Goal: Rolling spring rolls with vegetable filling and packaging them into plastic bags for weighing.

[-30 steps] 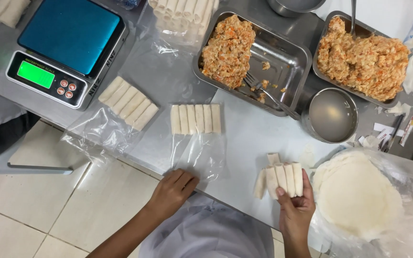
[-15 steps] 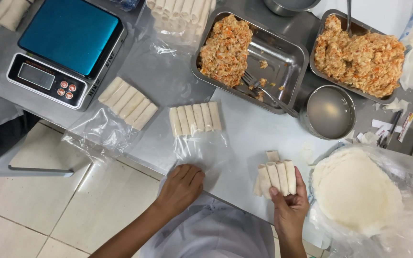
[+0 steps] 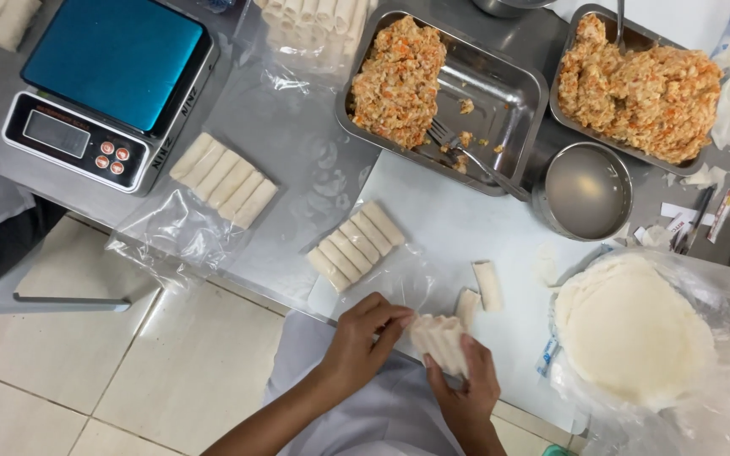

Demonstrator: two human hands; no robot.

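1. Where the left hand (image 3: 363,338) lay flat on the steel worktop (image 3: 297,169) by its near edge a second ago, it has lifted and come across to the right hand (image 3: 466,384); its fingers are bent and pinch the left end of the small bundle of pale rolled spring rolls (image 3: 439,342).
2. The right hand has drawn back toward the near edge; it is curled about the bundle from below, thumb on top, so both hands now share the load.
3. The bundle is off the surface, above the sheet of clear plastic film (image 3: 399,279) at the near edge; judging by this, the rolls are being squared up into one block.
4. Two loose pale rolls (image 3: 487,285) lie just beyond the bundle on the white board (image 3: 466,228); a finished row of six wrapped rolls (image 3: 356,245) sits to the left, another wrapped row (image 3: 223,179) further left by the blue-topped digital scale (image 3: 107,80).
5. At the far edge stand two steel trays of orange-flecked filling (image 3: 399,72); a round steel bowl (image 3: 586,190) and a stack of round white wrappers in a plastic bag (image 3: 631,329) sit right.
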